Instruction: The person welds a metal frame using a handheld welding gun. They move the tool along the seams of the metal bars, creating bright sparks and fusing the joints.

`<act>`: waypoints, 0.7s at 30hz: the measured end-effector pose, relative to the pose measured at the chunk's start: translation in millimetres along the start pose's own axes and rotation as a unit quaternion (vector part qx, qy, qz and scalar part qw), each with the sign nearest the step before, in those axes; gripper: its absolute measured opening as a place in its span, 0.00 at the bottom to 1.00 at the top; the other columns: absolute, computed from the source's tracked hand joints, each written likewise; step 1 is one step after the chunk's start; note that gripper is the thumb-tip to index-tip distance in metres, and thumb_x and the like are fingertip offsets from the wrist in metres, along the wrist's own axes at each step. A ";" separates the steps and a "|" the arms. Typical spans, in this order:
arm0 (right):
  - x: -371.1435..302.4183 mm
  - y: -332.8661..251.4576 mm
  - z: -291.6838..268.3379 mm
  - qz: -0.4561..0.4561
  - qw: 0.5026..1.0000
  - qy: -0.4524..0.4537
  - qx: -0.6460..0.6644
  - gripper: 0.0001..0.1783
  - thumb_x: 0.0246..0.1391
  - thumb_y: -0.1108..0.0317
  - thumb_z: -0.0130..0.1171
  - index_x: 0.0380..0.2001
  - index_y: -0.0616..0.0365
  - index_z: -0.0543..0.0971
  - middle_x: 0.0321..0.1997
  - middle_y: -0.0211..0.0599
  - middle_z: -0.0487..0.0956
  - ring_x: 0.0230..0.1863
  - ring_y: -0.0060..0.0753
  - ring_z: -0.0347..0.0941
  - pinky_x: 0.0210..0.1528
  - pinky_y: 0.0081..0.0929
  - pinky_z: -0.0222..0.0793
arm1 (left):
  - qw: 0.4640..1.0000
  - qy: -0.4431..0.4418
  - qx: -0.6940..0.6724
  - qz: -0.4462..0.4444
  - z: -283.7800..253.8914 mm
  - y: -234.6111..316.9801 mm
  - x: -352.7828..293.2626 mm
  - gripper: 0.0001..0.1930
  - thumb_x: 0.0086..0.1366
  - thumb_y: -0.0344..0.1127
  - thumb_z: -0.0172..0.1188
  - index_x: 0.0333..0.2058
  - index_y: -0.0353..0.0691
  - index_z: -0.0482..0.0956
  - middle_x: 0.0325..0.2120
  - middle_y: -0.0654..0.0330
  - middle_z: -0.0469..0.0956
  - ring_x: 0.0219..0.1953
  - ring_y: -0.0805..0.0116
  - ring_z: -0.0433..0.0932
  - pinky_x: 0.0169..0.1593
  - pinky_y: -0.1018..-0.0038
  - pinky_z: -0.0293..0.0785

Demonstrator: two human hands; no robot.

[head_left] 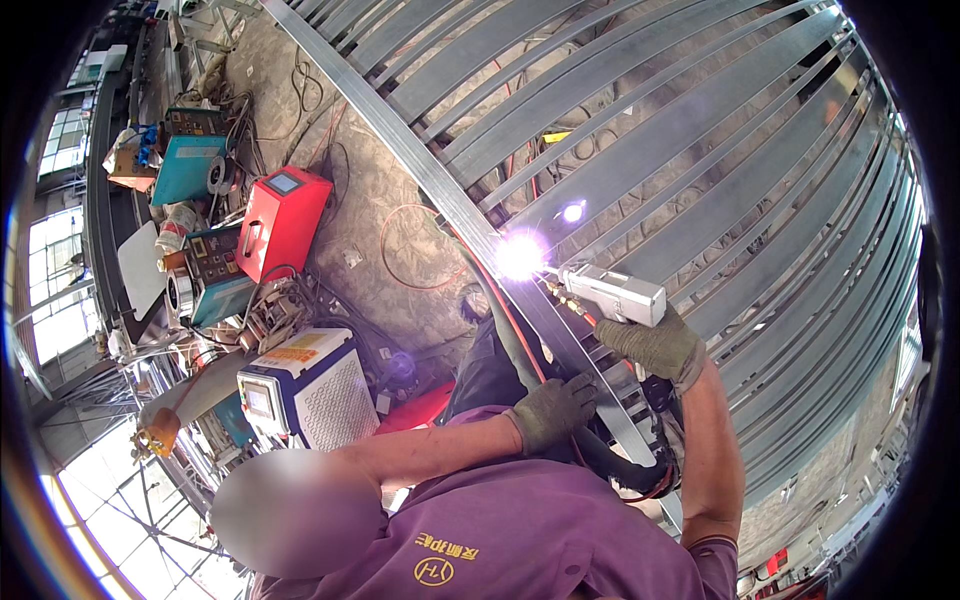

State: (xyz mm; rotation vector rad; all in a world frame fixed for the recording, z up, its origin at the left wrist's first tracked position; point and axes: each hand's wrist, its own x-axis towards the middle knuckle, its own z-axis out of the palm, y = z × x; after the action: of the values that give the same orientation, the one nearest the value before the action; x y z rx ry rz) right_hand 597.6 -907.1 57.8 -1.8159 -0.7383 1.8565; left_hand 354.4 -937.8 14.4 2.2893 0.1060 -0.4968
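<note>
In my gloved right hand [655, 345] is a silver handheld welding gun [618, 292], its nozzle pointing left. A white-violet glare [522, 257] burns at its tip and hides the spot on the long steel rail [405, 150]. Many flat grey steel bars [690, 125] run off this rail to the right, side by side. My gloved left hand [555, 412] lies against the near part of the rail, fingers stretched out and holding no tool. A dark hose [515, 335] with a red line passes beside the rail, near that hand.
Left of the rail stand a red box-shaped machine [285, 222], teal machines [190, 165] and a white-and-blue cabinet [310, 390]. Cables [300, 95] lie loosely on the stained concrete floor [385, 220]. More cables run beneath the bars. A second, smaller bright spot [573, 212] shows on a bar.
</note>
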 end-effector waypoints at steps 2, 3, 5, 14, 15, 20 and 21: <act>-0.4 -0.1 0.2 0.000 1.000 0.001 0.005 0.37 0.54 0.54 0.78 0.65 0.53 0.79 0.50 0.35 0.87 0.44 0.25 0.80 0.46 0.29 0.79 | 1.000 0.007 0.001 0.002 2.0 -0.4 -0.3 0.19 0.69 0.34 0.56 0.56 0.39 0.82 0.68 0.57 0.73 0.76 0.58 0.63 0.59 0.65 0.79; -0.9 0.0 0.2 0.000 1.000 0.002 0.008 0.37 0.54 0.54 0.78 0.65 0.53 0.79 0.50 0.35 0.87 0.45 0.25 0.80 0.46 0.29 0.79 | 1.000 0.006 0.003 0.001 2.1 0.0 -0.2 0.19 0.69 0.34 0.56 0.56 0.39 0.82 0.68 0.57 0.73 0.76 0.58 0.62 0.59 0.65 0.79; -1.9 -0.4 0.3 -0.008 1.000 0.000 0.020 0.37 0.54 0.54 0.79 0.65 0.54 0.79 0.50 0.34 0.87 0.45 0.25 0.80 0.47 0.29 0.79 | 1.000 0.006 0.006 -0.001 2.0 0.8 0.1 0.19 0.69 0.34 0.56 0.57 0.39 0.82 0.68 0.57 0.73 0.76 0.57 0.62 0.59 0.65 0.79; -0.6 4.1 -1.3 -0.019 1.000 -0.009 0.003 0.35 0.56 0.56 0.78 0.64 0.55 0.79 0.51 0.35 0.87 0.47 0.27 0.81 0.49 0.30 0.79 | 1.000 0.008 0.006 -0.004 1.4 1.6 0.4 0.21 0.69 0.34 0.56 0.58 0.39 0.81 0.68 0.56 0.73 0.76 0.57 0.62 0.60 0.65 0.79; -1.0 3.4 -1.4 -0.018 1.000 -0.012 0.001 0.34 0.56 0.56 0.77 0.64 0.55 0.79 0.51 0.36 0.87 0.48 0.27 0.81 0.49 0.30 0.79 | 1.000 0.008 0.008 -0.003 1.3 1.7 0.4 0.21 0.69 0.34 0.56 0.58 0.39 0.81 0.68 0.56 0.73 0.76 0.57 0.62 0.60 0.65 0.79; -2.7 2.1 -1.7 -0.018 1.000 -0.009 -0.004 0.34 0.56 0.56 0.78 0.63 0.54 0.80 0.51 0.35 0.87 0.49 0.27 0.81 0.51 0.30 0.79 | 1.000 0.008 0.013 -0.001 2.6 1.2 2.3 0.19 0.68 0.34 0.56 0.56 0.39 0.82 0.68 0.57 0.73 0.76 0.57 0.63 0.60 0.65 0.79; -4.0 -0.2 -1.7 -0.004 1.000 -0.008 -0.010 0.34 0.56 0.56 0.78 0.63 0.54 0.80 0.51 0.35 0.87 0.49 0.27 0.81 0.51 0.30 0.79 | 1.000 0.009 0.013 -0.001 2.8 1.3 2.3 0.19 0.68 0.34 0.56 0.56 0.39 0.82 0.68 0.57 0.73 0.76 0.57 0.63 0.60 0.65 0.79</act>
State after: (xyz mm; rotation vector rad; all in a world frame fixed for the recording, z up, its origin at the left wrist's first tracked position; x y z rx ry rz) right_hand 599.5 -909.5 61.0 -1.8107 -0.7706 1.8665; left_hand 355.9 -940.8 12.7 2.3189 0.1118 -0.4814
